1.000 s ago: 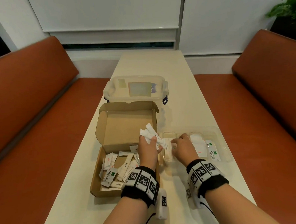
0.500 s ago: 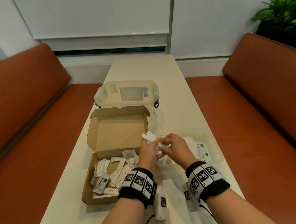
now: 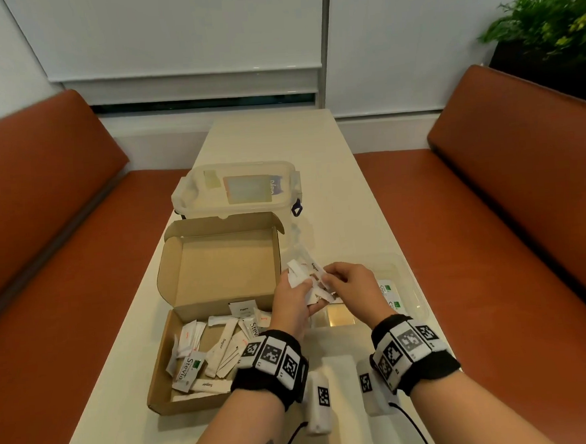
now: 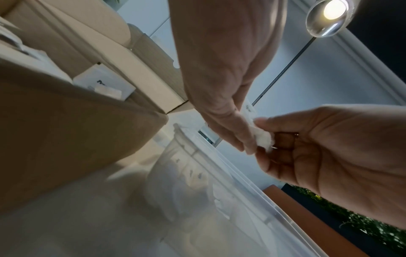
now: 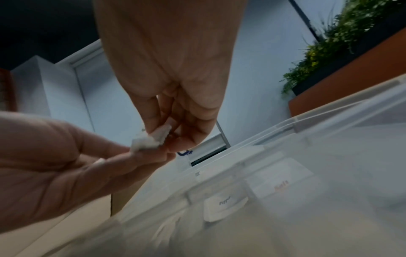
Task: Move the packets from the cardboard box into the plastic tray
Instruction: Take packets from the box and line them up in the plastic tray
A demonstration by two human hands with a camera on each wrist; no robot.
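Bundle of white packets sits mid-frame, fanned up and away, held above the gap between cardboard box and plastic tray. Left hand grips the bundle from below, fingers curled. Right hand, nearer the tray, pinches 1 packet at the bundle's right edge. Tray lies right of both hands; more packets remain in the box.

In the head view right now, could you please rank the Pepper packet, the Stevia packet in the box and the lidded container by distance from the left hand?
1. Pepper packet, just left of the left hand.
2. Stevia packet, near-left in the cardboard box.
3. Lidded container, far behind.
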